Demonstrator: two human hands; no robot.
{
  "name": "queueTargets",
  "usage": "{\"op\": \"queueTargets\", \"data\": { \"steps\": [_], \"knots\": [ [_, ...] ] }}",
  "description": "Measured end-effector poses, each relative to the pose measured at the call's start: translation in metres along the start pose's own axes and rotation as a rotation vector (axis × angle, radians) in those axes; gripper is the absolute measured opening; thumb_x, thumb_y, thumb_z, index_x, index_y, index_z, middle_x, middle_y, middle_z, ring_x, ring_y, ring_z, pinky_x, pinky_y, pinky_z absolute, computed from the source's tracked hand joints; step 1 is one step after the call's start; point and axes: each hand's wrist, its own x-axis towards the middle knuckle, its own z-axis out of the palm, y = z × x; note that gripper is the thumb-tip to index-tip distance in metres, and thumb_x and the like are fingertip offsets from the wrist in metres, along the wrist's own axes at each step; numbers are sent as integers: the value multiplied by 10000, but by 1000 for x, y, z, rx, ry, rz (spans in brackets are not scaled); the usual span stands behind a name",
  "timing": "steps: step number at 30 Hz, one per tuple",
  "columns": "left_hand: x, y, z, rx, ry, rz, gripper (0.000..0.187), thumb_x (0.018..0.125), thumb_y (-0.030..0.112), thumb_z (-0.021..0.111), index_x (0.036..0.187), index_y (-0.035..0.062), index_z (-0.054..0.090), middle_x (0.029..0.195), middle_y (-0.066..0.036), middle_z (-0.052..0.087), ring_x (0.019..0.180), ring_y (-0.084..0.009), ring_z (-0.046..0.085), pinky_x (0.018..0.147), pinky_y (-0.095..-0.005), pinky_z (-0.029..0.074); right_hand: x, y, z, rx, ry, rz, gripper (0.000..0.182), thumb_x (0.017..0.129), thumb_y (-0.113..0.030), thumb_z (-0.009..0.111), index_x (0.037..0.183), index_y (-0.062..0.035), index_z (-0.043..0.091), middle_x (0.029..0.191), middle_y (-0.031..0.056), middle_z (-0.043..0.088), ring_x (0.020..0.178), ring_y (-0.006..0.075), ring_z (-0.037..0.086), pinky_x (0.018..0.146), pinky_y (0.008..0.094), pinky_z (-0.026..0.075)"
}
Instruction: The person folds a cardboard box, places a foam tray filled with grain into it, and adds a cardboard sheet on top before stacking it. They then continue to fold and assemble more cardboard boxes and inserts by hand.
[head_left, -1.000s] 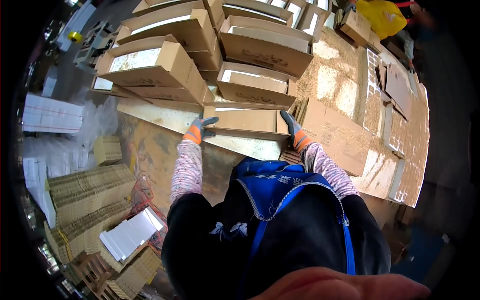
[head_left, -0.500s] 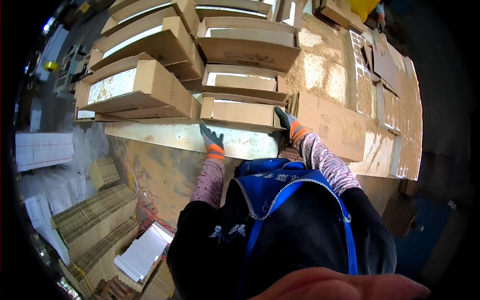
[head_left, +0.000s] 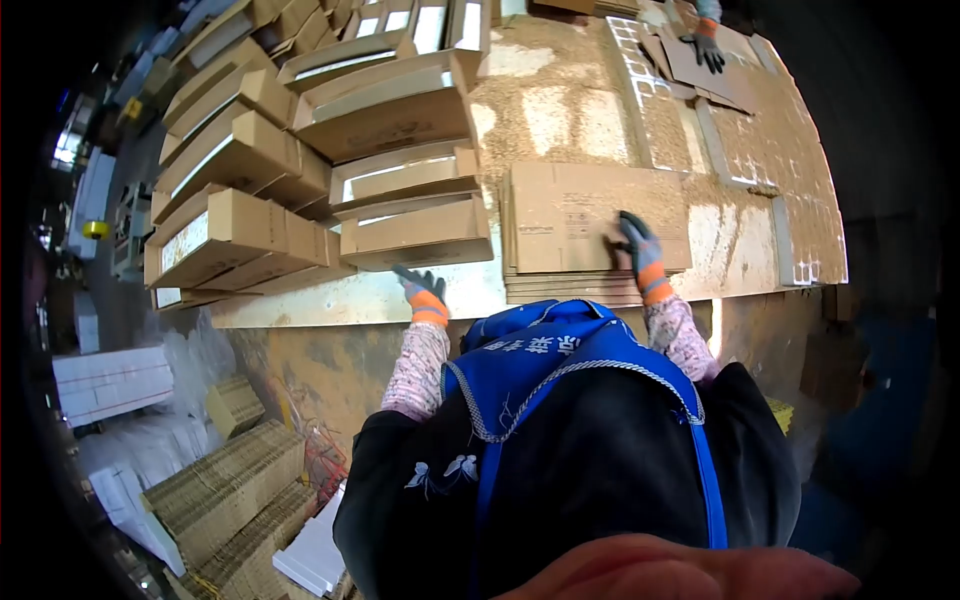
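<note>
My right hand (head_left: 637, 246), in a grey and orange glove, lies flat with fingers spread on the top sheet of a stack of flattened cardboard boxes (head_left: 570, 225) at the table's near edge. In a matching glove, my left hand (head_left: 424, 291) hovers with fingers apart just below the nearest open cardboard box (head_left: 415, 230), holding nothing. That box sits left of the flat stack, its flaps up.
Several open cardboard boxes (head_left: 240, 225) crowd the table's left and far side. Another person's gloved hand (head_left: 708, 45) rests on flat cardboard at the far right. Bundles of corrugated pieces (head_left: 225, 485) and white sheets (head_left: 108, 380) lie on the floor at left.
My right hand left the nearest open box's right end and moved right onto the flat stack. My left hand drew back slightly from the box. The view swung right.
</note>
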Motion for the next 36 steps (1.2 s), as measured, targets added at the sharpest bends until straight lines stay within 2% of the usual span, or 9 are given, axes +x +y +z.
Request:
{"op": "queueTargets", "data": {
  "steps": [6,12,18,24,25,28,30,33,36],
  "knots": [
    [-53,-112,46,955,-306,218,711,780,481,649,1205,-69,497,1185,-132,546,1052,-210,519,879,-296,416,5,52,-162,-607,439,-212,639,743,-247,721,1252,27,448,1161,181,542,1058,245,519,896,320,430],
    [-49,-109,67,835,-191,-173,772,612,671,679,1079,68,560,724,-72,549,613,-248,525,491,-415,440,16,107,-171,-249,69,62,625,792,-376,663,1256,-10,459,1106,169,603,1016,256,569,856,322,443],
    [-88,-140,85,718,-361,-301,604,742,616,609,465,218,249,408,23,202,351,-174,252,397,-341,239,-6,83,-212,-349,110,60,568,801,-366,655,1213,-3,509,1093,157,615,1004,273,578,855,322,437],
    [-161,-230,166,791,-297,-257,503,706,584,672,839,136,487,580,-16,365,425,-180,349,391,-352,282,5,79,-320,50,379,49,495,756,-246,717,1112,61,564,982,111,637,867,160,571,767,262,455],
    [-154,-243,171,803,-396,-312,542,711,570,671,935,116,477,611,-21,405,431,-167,376,382,-344,315,14,81,-337,70,468,34,490,724,-218,747,1114,22,575,874,38,630,670,106,536,536,233,405],
    [-134,-278,187,962,-544,-207,673,723,549,675,1115,37,479,732,-83,538,567,-241,539,488,-395,453,23,63,-361,79,597,-121,412,753,-161,709,1102,19,584,938,98,643,773,148,587,704,254,475],
    [-129,-287,197,1251,-550,229,812,746,499,675,1288,-22,369,1071,-188,573,941,-330,563,848,-395,445,24,60,-365,-39,610,-111,449,757,-196,699,1132,12,566,987,117,636,833,177,596,750,269,473],
    [-166,-275,212,1402,-544,807,886,776,509,620,1345,-67,261,1214,-246,512,1138,-358,474,971,-344,359,26,60,-365,-439,677,-95,549,760,-261,684,1209,1,509,1113,161,592,986,243,576,858,301,445],
    [-192,-260,224,1575,-684,609,863,778,431,632,1364,-54,224,1368,-274,325,1243,-384,356,1022,-371,309,29,63,-364,-611,651,-45,724,747,-335,674,1314,13,387,1297,212,464,1201,319,449,996,338,349]
  ]
}}
